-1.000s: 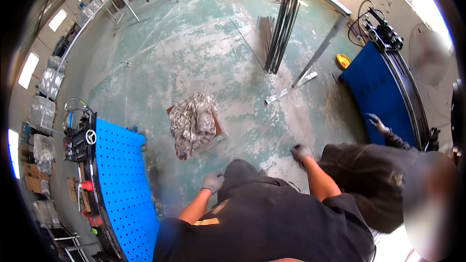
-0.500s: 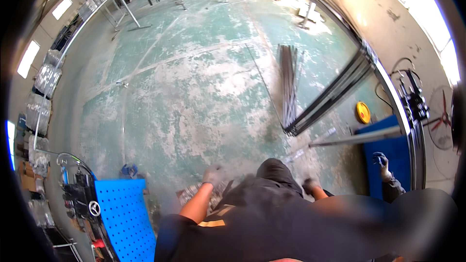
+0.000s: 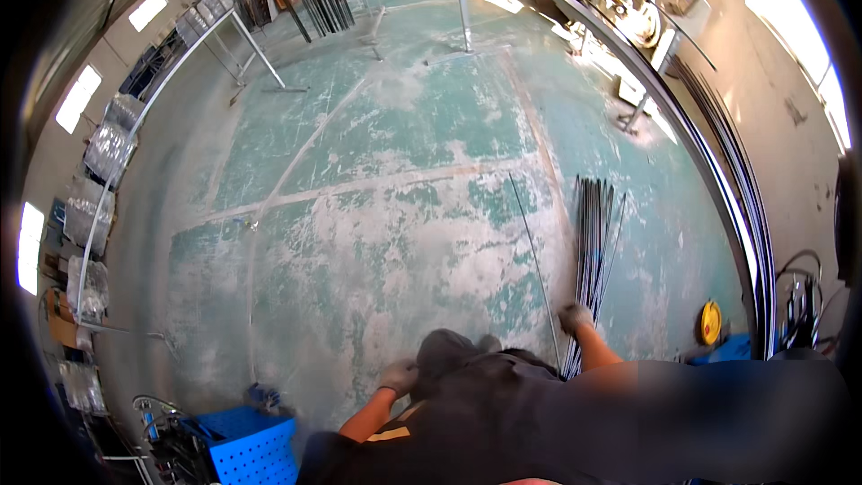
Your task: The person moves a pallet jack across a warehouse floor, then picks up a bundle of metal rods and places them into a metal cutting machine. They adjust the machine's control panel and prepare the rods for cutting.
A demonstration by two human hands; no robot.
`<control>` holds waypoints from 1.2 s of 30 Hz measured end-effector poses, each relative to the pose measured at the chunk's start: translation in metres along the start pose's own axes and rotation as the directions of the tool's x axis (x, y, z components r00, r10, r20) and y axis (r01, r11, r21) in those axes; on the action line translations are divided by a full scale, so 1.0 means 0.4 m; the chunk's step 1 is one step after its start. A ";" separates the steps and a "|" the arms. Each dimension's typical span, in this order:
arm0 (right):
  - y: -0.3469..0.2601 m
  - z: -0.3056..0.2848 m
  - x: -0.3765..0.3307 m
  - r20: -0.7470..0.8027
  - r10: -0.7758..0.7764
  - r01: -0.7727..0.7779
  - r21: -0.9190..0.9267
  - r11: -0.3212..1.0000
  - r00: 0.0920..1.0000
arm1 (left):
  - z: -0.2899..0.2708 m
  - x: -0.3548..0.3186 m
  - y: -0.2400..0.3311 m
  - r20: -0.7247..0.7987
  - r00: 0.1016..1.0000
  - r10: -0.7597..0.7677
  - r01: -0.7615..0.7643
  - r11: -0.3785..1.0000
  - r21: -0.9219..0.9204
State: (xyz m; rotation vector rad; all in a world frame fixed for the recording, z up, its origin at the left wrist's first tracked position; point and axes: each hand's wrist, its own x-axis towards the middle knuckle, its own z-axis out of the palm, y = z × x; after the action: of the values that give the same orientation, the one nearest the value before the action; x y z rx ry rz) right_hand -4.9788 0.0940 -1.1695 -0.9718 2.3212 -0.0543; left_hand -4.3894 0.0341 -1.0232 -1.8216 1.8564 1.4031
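My left hand (image 3: 400, 377), in a greyish glove, hangs low beside my dark-clothed leg. Its back faces up and hides the fingers, and nothing shows in it. Further forward, my right hand (image 3: 576, 317) wears a darker, soiled glove. It appears over the near part of a bundle of long thin metal bars (image 3: 593, 233) that lies on the floor to the right. Whether the hand touches the bars is not clear, as its fingers are curled out of sight. One single thin bar (image 3: 533, 251) lies slanted, left of the bundle.
A raised metal rail (image 3: 660, 94) with long dark bars (image 3: 732, 144) beside it runs along the right wall. A yellow round object (image 3: 710, 322) sits right. Blue perforated machine panel (image 3: 256, 449) stands lower left; wrapped bundles (image 3: 112, 144) line the left. Worn green floor (image 3: 395, 216) spreads ahead.
The view has shifted forward and turned; the floor bundle is now nearer my right hand, which has swung forward. Dark bars that slanted down from the rail now appear along it. Another gloved hand at right has left view.
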 end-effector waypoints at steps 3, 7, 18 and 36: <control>-0.516 -0.240 0.181 -0.087 -0.262 0.275 0.239 0.931 0.961 | -0.083 0.161 -0.042 -0.251 0.954 -0.161 0.052 0.919 -0.392; -0.825 -0.478 0.230 -0.118 -0.368 0.386 0.312 0.868 0.922 | -0.020 0.395 -0.122 -0.218 0.904 -0.367 0.243 0.862 -0.444; -0.427 -0.035 0.386 0.728 0.123 0.465 -0.548 0.696 0.674 | -0.870 0.901 0.184 -0.300 0.950 -0.088 0.059 0.993 -0.106; -2.007 -0.916 1.424 -0.161 -0.328 0.364 0.319 0.875 0.931 | -1.350 1.651 0.430 -0.189 0.960 -0.207 0.117 0.910 -0.398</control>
State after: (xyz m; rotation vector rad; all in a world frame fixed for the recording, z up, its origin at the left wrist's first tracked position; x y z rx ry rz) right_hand -4.9825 -0.9352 -0.9611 -1.2072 2.0967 -0.6513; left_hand -4.4377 -0.8302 -1.1119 -2.3546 1.5502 1.6463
